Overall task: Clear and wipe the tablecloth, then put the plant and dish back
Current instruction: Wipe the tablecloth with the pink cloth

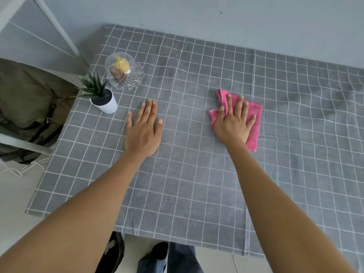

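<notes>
A grey tablecloth point(193, 174) with a white grid covers the table. My right hand point(234, 123) lies flat, fingers spread, on a folded pink cloth point(255, 117) right of centre, pressing it to the tablecloth. My left hand point(144, 127) rests flat and empty on the tablecloth left of centre. A small spiky green plant in a white pot point(103, 100) stands near the table's left edge. Just behind it sits a cut-glass dish point(125, 71) with yellow and brown pieces inside.
A dark green backpack point(25, 107) sits on a chair to the left of the table. A grey wall point(216, 16) runs behind the table. The tablecloth is rumpled at the right point(315, 107). My legs and a dark bag point(114, 253) are below the front edge.
</notes>
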Demonstrator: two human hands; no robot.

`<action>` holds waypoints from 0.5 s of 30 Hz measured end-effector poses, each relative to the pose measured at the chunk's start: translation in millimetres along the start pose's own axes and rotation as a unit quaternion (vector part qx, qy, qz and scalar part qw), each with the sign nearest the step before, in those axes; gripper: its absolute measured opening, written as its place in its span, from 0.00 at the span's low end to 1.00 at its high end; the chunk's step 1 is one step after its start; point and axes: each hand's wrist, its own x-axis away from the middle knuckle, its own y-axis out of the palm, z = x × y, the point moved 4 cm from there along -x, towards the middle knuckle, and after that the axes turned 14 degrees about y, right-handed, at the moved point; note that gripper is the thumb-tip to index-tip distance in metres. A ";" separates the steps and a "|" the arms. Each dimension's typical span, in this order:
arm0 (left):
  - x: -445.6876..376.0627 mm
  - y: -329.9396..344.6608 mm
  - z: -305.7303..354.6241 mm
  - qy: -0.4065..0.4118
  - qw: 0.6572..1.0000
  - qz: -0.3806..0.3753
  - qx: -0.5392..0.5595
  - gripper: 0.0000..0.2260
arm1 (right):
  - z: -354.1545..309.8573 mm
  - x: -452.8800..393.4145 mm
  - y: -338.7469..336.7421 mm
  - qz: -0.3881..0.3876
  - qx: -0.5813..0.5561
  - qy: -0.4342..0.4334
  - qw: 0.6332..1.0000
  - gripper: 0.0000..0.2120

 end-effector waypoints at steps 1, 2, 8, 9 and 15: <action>-0.9 -0.1 0.1 0.001 1.000 -0.005 0.005 0.24 | -7.3 13.7 5.6 -0.002 0.011 -0.025 1.000 0.26; -1.1 -0.8 0.1 0.004 1.000 -0.010 0.013 0.24 | -15.2 27.2 10.8 -0.007 0.021 -0.051 0.998 0.26; 39.1 -1.1 -8.3 0.013 1.000 -0.017 0.014 0.24 | -58.3 112.4 44.0 -0.047 0.056 -0.216 0.974 0.26; 46.7 -0.3 -9.7 0.014 1.000 -0.016 0.005 0.24 | -58.5 119.8 47.1 -0.048 0.054 -0.231 0.970 0.26; 53.4 -0.3 -13.5 0.015 1.000 -0.003 0.010 0.23 | -8.3 90.8 30.3 -0.026 0.044 -0.184 0.982 0.24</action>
